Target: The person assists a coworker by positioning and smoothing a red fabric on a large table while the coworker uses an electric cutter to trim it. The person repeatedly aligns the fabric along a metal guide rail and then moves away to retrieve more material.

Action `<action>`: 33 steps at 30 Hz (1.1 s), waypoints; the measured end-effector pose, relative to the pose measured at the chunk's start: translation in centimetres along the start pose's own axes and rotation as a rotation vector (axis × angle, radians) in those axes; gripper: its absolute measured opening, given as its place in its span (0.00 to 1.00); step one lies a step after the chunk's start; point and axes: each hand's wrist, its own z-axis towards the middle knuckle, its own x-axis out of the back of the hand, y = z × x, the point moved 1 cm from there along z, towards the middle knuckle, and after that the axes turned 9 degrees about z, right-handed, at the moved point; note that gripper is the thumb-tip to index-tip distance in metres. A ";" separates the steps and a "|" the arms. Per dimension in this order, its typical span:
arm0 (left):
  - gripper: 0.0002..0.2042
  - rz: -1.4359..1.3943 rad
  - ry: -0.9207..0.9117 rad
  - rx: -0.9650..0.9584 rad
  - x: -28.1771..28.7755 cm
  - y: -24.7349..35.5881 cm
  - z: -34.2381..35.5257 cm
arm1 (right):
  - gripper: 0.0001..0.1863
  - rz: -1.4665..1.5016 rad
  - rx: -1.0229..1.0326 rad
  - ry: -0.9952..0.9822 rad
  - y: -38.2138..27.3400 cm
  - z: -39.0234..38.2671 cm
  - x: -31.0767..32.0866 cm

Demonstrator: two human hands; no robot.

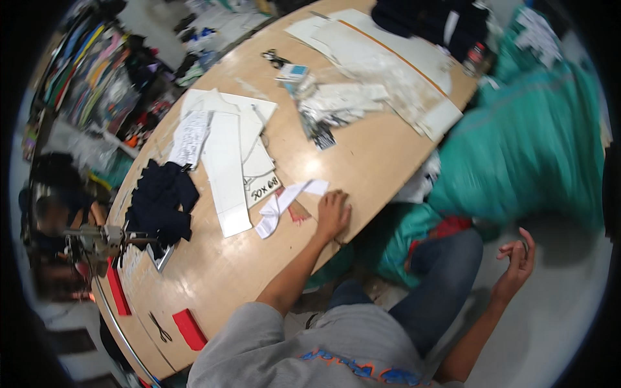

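Even, fairly bright indoor light from overhead; no hard shadows. Pale wooden table point(362, 161) shows a soft sheen, strongest around the white paper sheets point(388, 58) at the far end, which wash out. Heavy fisheye: table edge bows, corners vignette to black. Motion blur on the right side, the teal fabric heap point(530, 142) smeared and streaked; right hand point(517, 258) slightly soft. Left hand point(333, 216) reasonably sharp. Left rim clutter dim, murky, detail lost. Floor at lower right plain grey, faint shadow under the legs.

surface: rounded pale wood surface point(362, 161), metal-edged rim
floor: light grey floor point(556, 317)
left side: shelves point(97, 71) crammed with colourful stacked fabric
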 end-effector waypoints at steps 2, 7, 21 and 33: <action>0.19 -0.059 0.011 0.017 -0.6 0.8 3.4 | 0.16 0.010 -0.059 -0.182 3.1 5.8 -6.9; 0.19 -0.005 0.117 0.142 -3.4 2.7 13.7 | 0.22 -0.168 0.137 -0.807 17.4 19.0 -26.7; 0.27 0.219 -0.226 0.378 -5.1 3.7 17.2 | 0.37 -0.968 0.189 -0.676 29.5 23.3 -37.8; 0.24 0.227 -0.548 0.634 -2.9 6.4 22.6 | 0.37 -1.007 0.216 -0.711 28.9 23.3 -39.2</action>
